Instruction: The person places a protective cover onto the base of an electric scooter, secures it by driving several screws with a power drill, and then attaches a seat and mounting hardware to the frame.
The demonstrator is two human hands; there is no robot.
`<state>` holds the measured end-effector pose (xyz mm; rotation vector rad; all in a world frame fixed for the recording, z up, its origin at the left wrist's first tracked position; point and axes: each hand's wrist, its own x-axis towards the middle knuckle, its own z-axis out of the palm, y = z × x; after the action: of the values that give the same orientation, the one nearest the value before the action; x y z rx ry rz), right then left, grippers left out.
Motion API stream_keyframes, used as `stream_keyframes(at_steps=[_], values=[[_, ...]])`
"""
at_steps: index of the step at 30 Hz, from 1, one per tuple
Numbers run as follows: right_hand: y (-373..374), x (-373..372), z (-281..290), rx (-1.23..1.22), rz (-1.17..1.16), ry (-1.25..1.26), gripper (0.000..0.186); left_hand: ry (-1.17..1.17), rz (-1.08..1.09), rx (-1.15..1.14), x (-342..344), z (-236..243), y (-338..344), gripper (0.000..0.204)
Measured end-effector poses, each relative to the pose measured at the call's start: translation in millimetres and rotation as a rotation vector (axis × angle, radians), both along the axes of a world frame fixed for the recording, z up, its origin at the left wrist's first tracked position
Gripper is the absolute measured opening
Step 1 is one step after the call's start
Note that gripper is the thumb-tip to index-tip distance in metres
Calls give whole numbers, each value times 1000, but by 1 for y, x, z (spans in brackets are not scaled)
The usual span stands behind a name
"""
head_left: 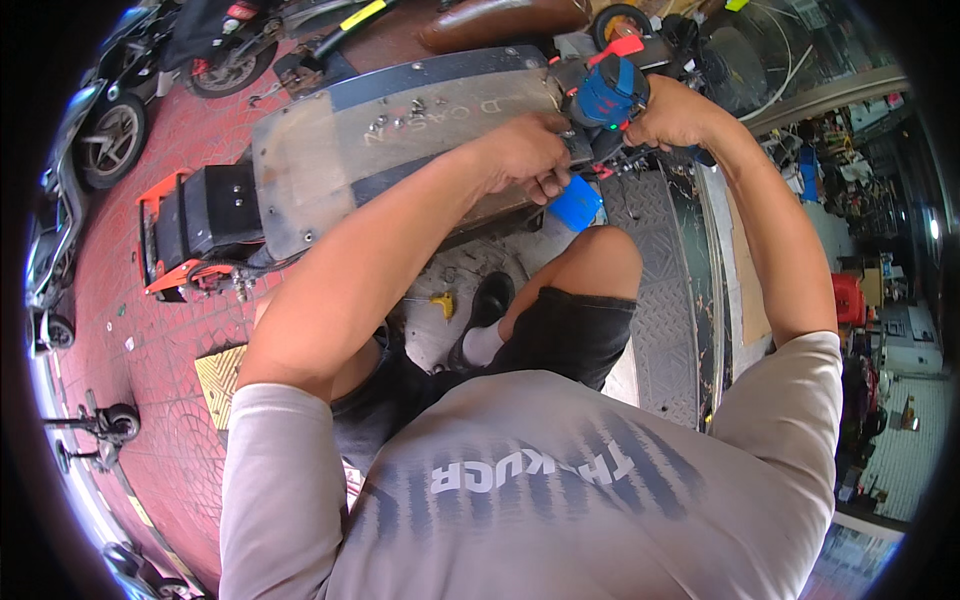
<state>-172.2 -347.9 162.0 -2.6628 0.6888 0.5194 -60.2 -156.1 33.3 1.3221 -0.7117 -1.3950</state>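
"Lettering nearest us?"

"Pale block letters run upside down across the chest of the grey short-sleeved T-shirt [590, 560], over dark streaks. Beyond that, we see light handwriting scrawled on the long grey scooter-like deck [310, 180]. Any print on the tool is too small for us to read."

"Which tool, and how do the fingers stand?"

"The blue-and-black handheld power tool [605, 92] with red parts. Our right hand [668, 115] has its fingers wrapped round it, at the deck's far right end. Our left hand [525, 160] reaches over that same end, fingers curled and pointing at the tool's front; we cannot tell whether the fingertips pinch anything."

"And around them?"

"Just below the left fingers, a bright blue flat-sided object [577, 205]. Nearer us on the ground, a yellow-handled tool [443, 303] beside a black shoe [490, 300]. Small loose metal fasteners [400, 122] lie on the deck, left of the left hand."

"Farther off?"

"An orange metal frame [145, 235] round a black box [220, 208] at the deck's left end, a brown rounded seat-like piece [500, 25] past the deck, and parked motorcycles [110, 140] on red paving [180, 390]."
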Motion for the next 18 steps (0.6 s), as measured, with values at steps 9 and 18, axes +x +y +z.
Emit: stream_keyframes(at_steps=[9, 18], values=[[2, -3, 14, 13, -94, 40, 57, 12, 9, -10, -2, 1, -1, 83], [-7, -4, 20, 222, -180, -132, 36, 41, 13, -61, -1, 7, 5, 85]])
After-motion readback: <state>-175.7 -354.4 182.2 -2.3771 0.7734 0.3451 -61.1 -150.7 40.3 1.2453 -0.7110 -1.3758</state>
